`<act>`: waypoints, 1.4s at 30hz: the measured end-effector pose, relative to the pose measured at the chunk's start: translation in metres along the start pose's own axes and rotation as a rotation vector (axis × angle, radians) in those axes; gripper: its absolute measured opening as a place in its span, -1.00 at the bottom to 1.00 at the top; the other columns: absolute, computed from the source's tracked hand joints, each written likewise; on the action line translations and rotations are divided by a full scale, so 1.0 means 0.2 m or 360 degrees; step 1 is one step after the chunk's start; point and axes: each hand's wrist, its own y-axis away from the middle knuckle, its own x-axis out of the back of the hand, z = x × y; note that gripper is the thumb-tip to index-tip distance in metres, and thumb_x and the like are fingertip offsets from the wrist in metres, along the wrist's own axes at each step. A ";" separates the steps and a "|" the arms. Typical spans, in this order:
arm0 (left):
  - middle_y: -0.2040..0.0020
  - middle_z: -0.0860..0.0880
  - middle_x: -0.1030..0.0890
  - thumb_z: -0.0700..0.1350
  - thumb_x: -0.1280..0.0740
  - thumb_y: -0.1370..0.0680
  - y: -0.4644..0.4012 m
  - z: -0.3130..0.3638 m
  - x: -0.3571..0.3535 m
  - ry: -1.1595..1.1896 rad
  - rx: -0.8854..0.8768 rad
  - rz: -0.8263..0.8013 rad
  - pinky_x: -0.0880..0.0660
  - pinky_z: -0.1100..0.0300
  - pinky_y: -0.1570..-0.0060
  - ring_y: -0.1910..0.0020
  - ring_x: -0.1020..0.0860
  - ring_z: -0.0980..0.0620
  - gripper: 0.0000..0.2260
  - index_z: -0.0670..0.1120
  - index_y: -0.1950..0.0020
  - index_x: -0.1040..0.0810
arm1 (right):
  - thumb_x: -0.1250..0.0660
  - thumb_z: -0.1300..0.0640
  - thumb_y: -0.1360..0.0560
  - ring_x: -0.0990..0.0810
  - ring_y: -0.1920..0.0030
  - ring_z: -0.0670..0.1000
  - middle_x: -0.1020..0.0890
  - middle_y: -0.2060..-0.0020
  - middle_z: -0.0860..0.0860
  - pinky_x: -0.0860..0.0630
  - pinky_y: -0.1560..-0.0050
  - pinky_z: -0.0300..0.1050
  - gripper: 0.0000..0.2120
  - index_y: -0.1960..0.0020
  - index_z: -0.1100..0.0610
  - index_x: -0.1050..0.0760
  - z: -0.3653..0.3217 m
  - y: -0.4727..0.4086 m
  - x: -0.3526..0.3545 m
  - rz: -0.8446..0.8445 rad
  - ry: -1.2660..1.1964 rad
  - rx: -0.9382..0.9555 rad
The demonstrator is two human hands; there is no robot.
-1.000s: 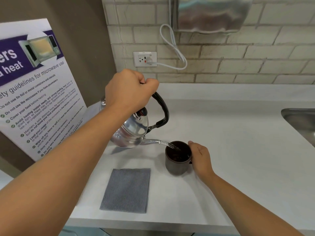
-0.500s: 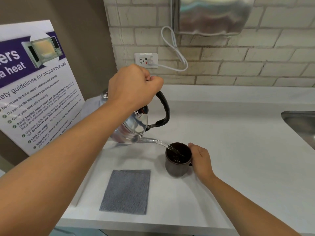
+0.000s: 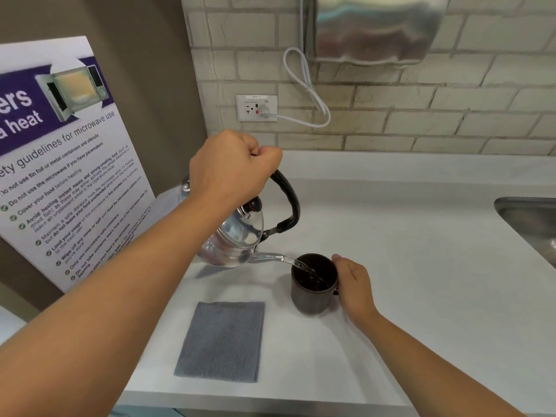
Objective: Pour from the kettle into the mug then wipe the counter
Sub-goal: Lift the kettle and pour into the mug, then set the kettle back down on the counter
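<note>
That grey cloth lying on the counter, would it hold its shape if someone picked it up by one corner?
Probably not. The grey cloth lies quite flat on the counter and looks thin and woven, so it would likely droop and fold. It looks light for its size. Its ribbed texture suggests that, pushed, it would bunch up rather than slide cleanly.

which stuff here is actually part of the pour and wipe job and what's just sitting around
In the job:
shiny metal kettle with black handle, held tilted by the left hand
dark brown mug, steadied by the right hand
folded grey cloth
white counter

Just there:
microwave safety poster
white wall outlet with looped cord
steel sink
metal wall dispenser
</note>
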 end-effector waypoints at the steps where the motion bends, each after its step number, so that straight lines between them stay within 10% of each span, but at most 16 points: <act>1: 0.55 0.00 -0.21 -0.06 -0.25 -0.34 0.01 -0.01 0.00 0.0036 0.0035 0.0009 -0.27 0.19 0.42 0.49 -0.19 0.02 -0.69 -0.11 0.53 -0.23 | -0.16 0.05 -0.59 -0.24 0.47 -0.06 -0.25 0.56 -0.11 -0.25 0.36 -0.12 -0.52 0.48 -0.02 -0.13 0.00 0.00 0.00 -0.0001 0.0004 -0.0006; 14: 0.62 0.12 -0.07 -0.08 -0.28 -0.36 0.07 -0.29 -0.07 0.0831 0.0667 0.0115 -0.03 0.29 0.58 0.57 -0.05 0.11 -0.57 -0.03 0.63 -0.15 | -0.16 -0.01 -0.58 -0.39 0.33 0.04 -0.37 0.40 0.11 -0.40 0.25 -0.05 -0.53 0.33 0.33 -0.24 -0.03 0.00 0.03 -0.0113 0.0084 -0.0053; 20: 0.43 -0.02 -0.15 -0.05 -0.29 -0.33 -0.03 -0.36 -0.06 0.1147 0.1014 0.0261 -0.02 0.11 0.43 0.46 -0.08 0.04 -0.65 0.05 0.51 -0.14 | -0.32 0.07 -0.50 -0.37 0.42 -0.05 -0.38 0.48 0.01 -0.34 0.37 -0.29 -0.63 0.41 0.13 -0.29 -0.20 -0.08 0.07 -0.0006 0.0313 0.0100; 30: 0.46 -0.03 -0.18 -0.08 -0.28 -0.37 -0.20 -0.53 -0.24 0.1260 0.1018 0.0309 -0.06 0.19 0.50 0.51 -0.13 0.06 -0.69 0.01 0.49 -0.20 | -0.30 -0.02 -0.50 -0.43 0.36 -0.05 -0.48 0.40 0.06 -0.42 0.22 -0.16 -0.67 0.34 0.17 -0.42 -0.73 -0.47 -0.30 -0.0148 0.0091 0.0398; 35: 0.53 0.04 -0.18 -0.07 -0.27 -0.39 -0.22 -0.67 -0.40 0.1193 0.1029 0.0287 -0.12 0.23 0.55 0.56 -0.15 0.08 -0.65 0.02 0.52 -0.19 | -0.24 -0.09 -0.53 -0.47 0.35 -0.18 -0.53 0.34 -0.03 -0.37 0.31 -0.43 -0.67 0.20 0.17 -0.46 -0.67 -0.60 -0.55 -0.0224 0.0289 0.0486; 42: 0.58 0.11 -0.18 -0.10 -0.25 -0.40 -0.24 -0.84 -0.58 0.1192 0.1042 0.0282 -0.16 0.21 0.52 0.55 -0.16 0.08 -0.63 0.01 0.56 -0.18 | -0.09 -0.16 -0.58 -0.48 0.30 -0.04 -0.51 0.33 0.05 -0.41 0.27 -0.20 -0.60 0.20 0.14 -0.39 -0.48 -0.70 -0.69 -0.0336 0.0570 0.0797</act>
